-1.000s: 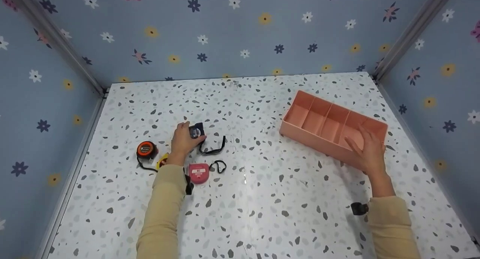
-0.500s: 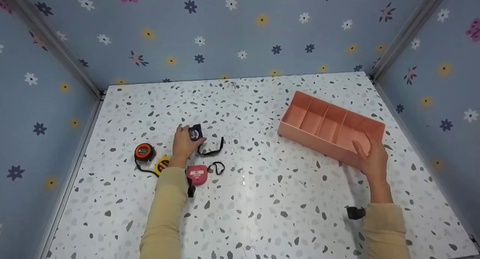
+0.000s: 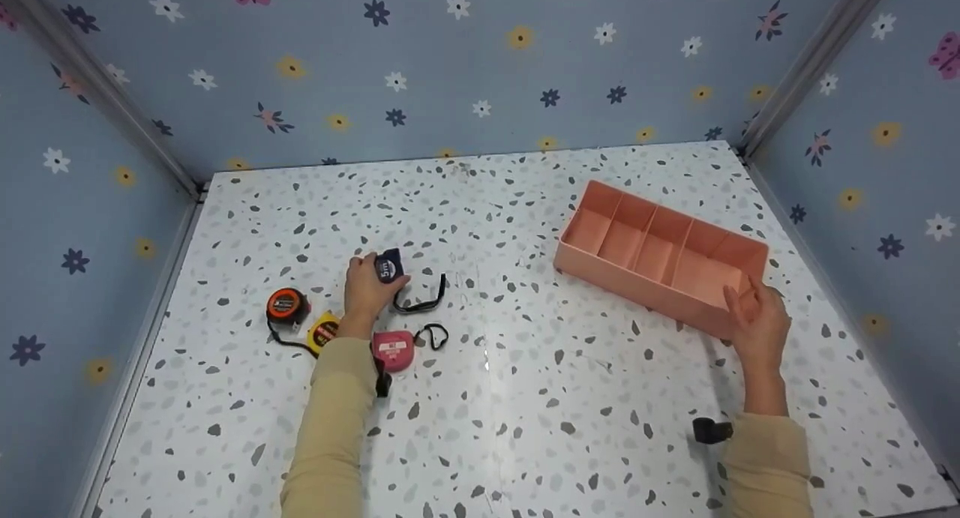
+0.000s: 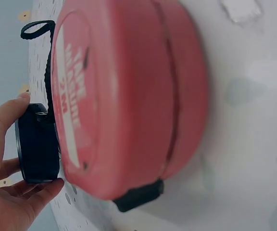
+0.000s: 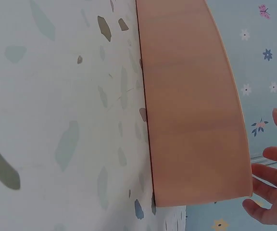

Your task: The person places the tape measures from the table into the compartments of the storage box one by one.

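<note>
My left hand [image 3: 363,291] pinches a dark blue tape measure [image 3: 390,266] marked 5m between thumb and fingers. Its black strap [image 3: 421,306] trails to the right on the table. In the left wrist view a pink tape measure [image 4: 124,91] fills the foreground, with the dark one behind it. Beside my left wrist lies a yellow tape measure [image 3: 322,333], partly covered by the arm. An orange and black tape measure [image 3: 286,306] sits further left. My right hand [image 3: 759,327] is at the near right corner of a pink divided box [image 3: 634,284], fingers loosely spread at the rim.
The speckled white table [image 3: 495,428] is bounded by flowered blue panels [image 3: 480,61] at the back and both sides. The box stands slantwise on the right, its compartments bare inside. A small black wrist strap loop [image 3: 433,336] belongs to the pink tape measure.
My right hand has drawn back from over the box's right compartment to its near right corner. The left hand keeps its hold on the dark blue tape measure, and the whole view shifts slightly.
</note>
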Demonstrator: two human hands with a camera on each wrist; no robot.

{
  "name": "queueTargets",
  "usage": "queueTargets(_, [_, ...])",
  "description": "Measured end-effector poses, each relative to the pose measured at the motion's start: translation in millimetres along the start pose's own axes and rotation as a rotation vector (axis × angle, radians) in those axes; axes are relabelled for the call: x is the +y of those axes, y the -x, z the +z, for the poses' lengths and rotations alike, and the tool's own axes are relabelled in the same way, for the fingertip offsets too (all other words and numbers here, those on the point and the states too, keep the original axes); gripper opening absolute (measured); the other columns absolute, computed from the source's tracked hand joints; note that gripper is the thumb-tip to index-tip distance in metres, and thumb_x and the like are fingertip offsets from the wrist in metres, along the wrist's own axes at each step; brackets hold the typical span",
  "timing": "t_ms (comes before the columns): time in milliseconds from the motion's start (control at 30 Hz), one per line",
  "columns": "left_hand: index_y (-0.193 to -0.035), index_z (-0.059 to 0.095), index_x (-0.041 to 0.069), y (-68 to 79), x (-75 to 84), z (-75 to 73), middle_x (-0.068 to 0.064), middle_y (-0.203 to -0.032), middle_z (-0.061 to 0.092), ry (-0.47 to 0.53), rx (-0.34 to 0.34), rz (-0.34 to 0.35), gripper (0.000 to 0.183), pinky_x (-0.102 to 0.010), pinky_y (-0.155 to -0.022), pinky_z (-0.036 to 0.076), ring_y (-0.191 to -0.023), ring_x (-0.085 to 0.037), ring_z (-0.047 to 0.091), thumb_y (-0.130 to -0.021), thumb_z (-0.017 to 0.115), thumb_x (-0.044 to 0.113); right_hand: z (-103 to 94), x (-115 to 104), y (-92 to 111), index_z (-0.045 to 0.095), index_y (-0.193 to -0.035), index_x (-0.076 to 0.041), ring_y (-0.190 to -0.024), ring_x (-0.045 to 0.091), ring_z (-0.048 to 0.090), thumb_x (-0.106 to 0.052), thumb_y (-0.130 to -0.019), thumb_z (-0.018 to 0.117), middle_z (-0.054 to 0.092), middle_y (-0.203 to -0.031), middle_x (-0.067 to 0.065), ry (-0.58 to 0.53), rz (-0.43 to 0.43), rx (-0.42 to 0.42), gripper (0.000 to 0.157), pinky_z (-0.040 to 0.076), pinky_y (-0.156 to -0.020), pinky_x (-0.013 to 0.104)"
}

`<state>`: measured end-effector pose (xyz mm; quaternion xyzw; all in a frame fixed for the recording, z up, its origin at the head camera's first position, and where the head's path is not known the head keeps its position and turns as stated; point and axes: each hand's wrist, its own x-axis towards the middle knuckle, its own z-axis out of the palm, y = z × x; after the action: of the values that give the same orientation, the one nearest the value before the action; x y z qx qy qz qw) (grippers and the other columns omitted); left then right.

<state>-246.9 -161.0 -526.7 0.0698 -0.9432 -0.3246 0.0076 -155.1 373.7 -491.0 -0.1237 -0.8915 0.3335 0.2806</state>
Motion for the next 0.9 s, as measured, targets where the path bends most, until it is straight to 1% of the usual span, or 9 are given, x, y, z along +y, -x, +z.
queueTargets(300, [-0.129,0.038,-0.006,0.2,-0.5,-1.6,-0.027,-0.118,0.038,0.024,0.017,-0.009,0.075,-0.044,-0.092,0.035,-0.108,-0.036,0.042,-0.075,0.069,0.036,0.0,1.7,4.0,0.052,-0.118,0.006,-0.100,0.037,0.048,-0.015,-0.083,0.061,0.053,-0.112,0.024,0.016,0.047,0.078,0.042,0.037,-0.087,0.047])
queueTargets(400, [-0.130,0.037,-0.006,0.5,-0.1,-0.4,-0.027,-0.119,0.038,0.032,0.010,-0.018,0.076,-0.043,-0.093,0.034,-0.108,-0.036,0.041,-0.074,0.069,0.036,-3.1,2.7,6.3,0.052,-0.119,0.005,-0.100,0.037,0.048,-0.014,-0.084,0.060,0.052,-0.113,0.023,0.016,0.084,0.090,0.041,0.038,-0.086,0.046])
queueTargets(567, [-0.130,0.037,-0.006,1.1,0.6,1.0,-0.026,-0.118,0.038,0.035,0.008,-0.022,0.077,-0.043,-0.094,0.034,-0.108,-0.035,0.042,-0.074,0.070,0.036,-8.0,7.5,8.5,0.050,-0.123,0.001,-0.102,0.034,0.049,-0.019,-0.086,0.056,0.052,-0.116,0.020,-0.011,0.196,0.077,0.042,0.040,-0.083,0.046])
queueTargets(600, [-0.130,0.037,-0.006,1.2,0.8,0.7,-0.026,-0.118,0.038,0.034,0.007,-0.023,0.077,-0.043,-0.094,0.034,-0.108,-0.035,0.041,-0.074,0.070,0.036,-6.2,14.0,7.8,0.051,-0.123,-0.002,-0.103,0.031,0.050,-0.020,-0.086,0.057,0.052,-0.117,0.019,-0.035,0.228,0.085,0.042,0.042,-0.083,0.042])
queueTargets(667, [-0.130,0.037,-0.005,1.0,0.6,0.4,-0.026,-0.119,0.038,0.034,0.005,-0.029,0.077,-0.042,-0.094,0.034,-0.108,-0.035,0.041,-0.074,0.070,0.036,-2.8,29.0,5.2,0.052,-0.122,-0.004,-0.103,0.031,0.050,-0.024,-0.085,0.058,0.052,-0.117,0.018,-0.066,0.256,0.095,0.042,0.042,-0.084,0.043])
queueTargets(733, [-0.130,0.037,-0.005,1.0,0.7,0.0,-0.026,-0.119,0.038,0.035,0.004,-0.030,0.077,-0.042,-0.094,0.034,-0.108,-0.035,0.041,-0.074,0.070,0.036,5.0,55.7,1.7,0.054,-0.122,-0.011,-0.102,0.027,0.051,-0.030,-0.084,0.059,0.054,-0.116,0.014,-0.081,0.273,0.114,0.043,0.044,-0.084,0.038])
queueTargets(800, [-0.130,0.036,-0.005,1.0,0.8,-0.3,-0.026,-0.119,0.038,0.035,0.003,-0.034,0.077,-0.042,-0.094,0.034,-0.108,-0.035,0.041,-0.074,0.070,0.035,14.2,85.3,-2.7,0.054,-0.123,-0.019,-0.101,0.020,0.053,-0.037,-0.084,0.057,0.056,-0.115,0.007,-0.055,0.301,0.121,0.043,0.045,-0.082,0.031])
queueTargets(833, [-0.131,0.036,-0.005,1.2,0.9,-0.4,-0.026,-0.119,0.038,0.033,0.000,-0.035,0.077,-0.042,-0.094,0.034,-0.108,-0.035,0.041,-0.074,0.070,0.035,17.3,96.5,-4.5,0.052,-0.125,-0.021,-0.101,0.019,0.053,-0.039,-0.085,0.054,0.056,-0.116,0.005,-0.033,0.311,0.111,0.044,0.045,-0.082,0.032])
queueTargets(900, [-0.131,0.036,-0.006,1.3,1.0,-0.5,-0.026,-0.119,0.037,0.036,-0.003,-0.036,0.077,-0.043,-0.094,0.034,-0.108,-0.036,0.041,-0.074,0.070,0.034,23.9,118.4,-8.0,0.050,-0.126,-0.028,-0.101,0.013,0.052,-0.044,-0.085,0.051,0.055,-0.117,-0.001,-0.010,0.360,0.099,0.045,0.044,-0.082,0.026])
